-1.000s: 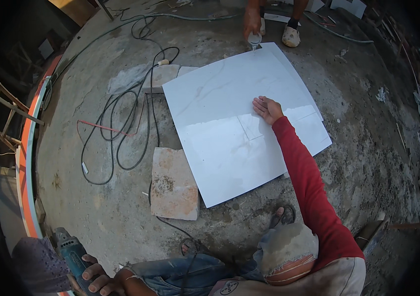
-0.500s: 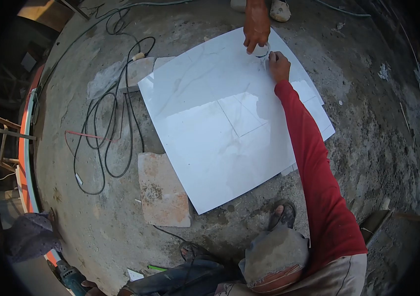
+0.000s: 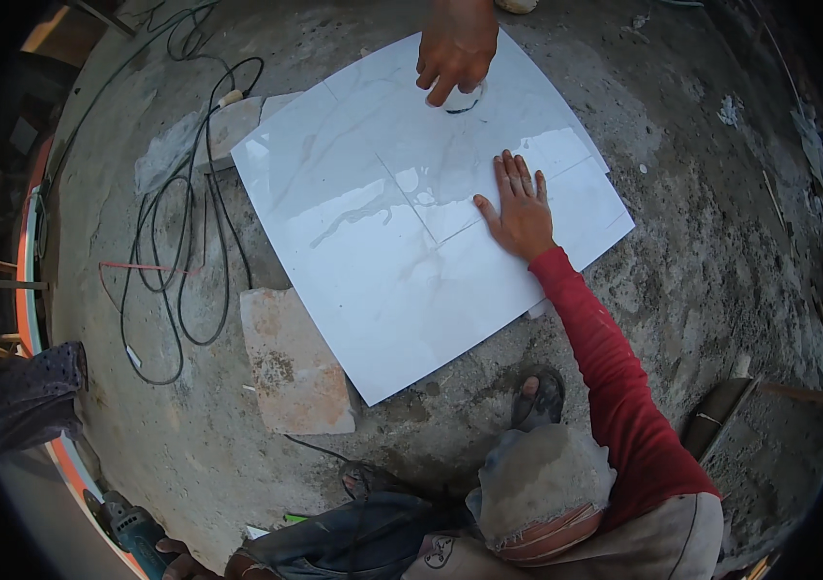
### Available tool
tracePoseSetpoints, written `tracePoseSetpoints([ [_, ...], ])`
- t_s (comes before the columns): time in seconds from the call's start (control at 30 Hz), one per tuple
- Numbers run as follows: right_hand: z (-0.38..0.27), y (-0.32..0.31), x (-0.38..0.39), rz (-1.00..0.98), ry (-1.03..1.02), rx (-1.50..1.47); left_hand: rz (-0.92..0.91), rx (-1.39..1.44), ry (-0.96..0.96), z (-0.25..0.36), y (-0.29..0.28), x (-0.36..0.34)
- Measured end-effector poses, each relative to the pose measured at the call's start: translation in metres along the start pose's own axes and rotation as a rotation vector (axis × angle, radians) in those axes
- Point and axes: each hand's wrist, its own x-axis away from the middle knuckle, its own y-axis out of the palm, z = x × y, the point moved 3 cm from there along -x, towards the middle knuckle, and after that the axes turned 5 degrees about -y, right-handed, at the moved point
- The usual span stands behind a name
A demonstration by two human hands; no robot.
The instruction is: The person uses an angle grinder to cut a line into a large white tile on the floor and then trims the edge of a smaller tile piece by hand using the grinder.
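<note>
A large white glossy tile [image 3: 334, 290] with faint grey veins and thin drawn lines lies on the ground before me. My right hand [image 3: 520, 208], at the end of a red sleeve, rests flat on it, fingers spread, beside one of the lines. Another person's hand [image 3: 455, 58] reaches in from the far edge. Its fingers are on a white round object [image 3: 465, 99] standing on the tile; the kind is unclear. At the lower left, my left hand [image 3: 184, 563] is partly cut off, its fingers around a teal angle grinder [image 3: 136, 530].
A worn stone slab [image 3: 295, 362] lies by the tile's left corner. Loops of black cable [image 3: 179, 261] and a crumpled plastic bag [image 3: 168, 155] lie to the left on rough concrete. Dark cloth [image 3: 34, 396] hangs at the left rim. My sandaled foot [image 3: 537, 396] is near the tile's near edge.
My right hand has left the round object, come nearer and flattened on the tile. The whole scene has shifted left in view. The other person's hand stays at the round object.
</note>
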Motion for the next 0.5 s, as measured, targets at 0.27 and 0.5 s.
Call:
tracePoseSetpoints([
  [0.27,0.080,0.002,-0.024,-0.075,0.507,0.071,-0.026,0.013,-0.020,0.003,-0.004,0.001],
  [0.5,-0.061,0.013,-0.016,-0.041,-0.191,-0.062,-0.012,-0.013,0.020,-0.002,0.000,0.014],
])
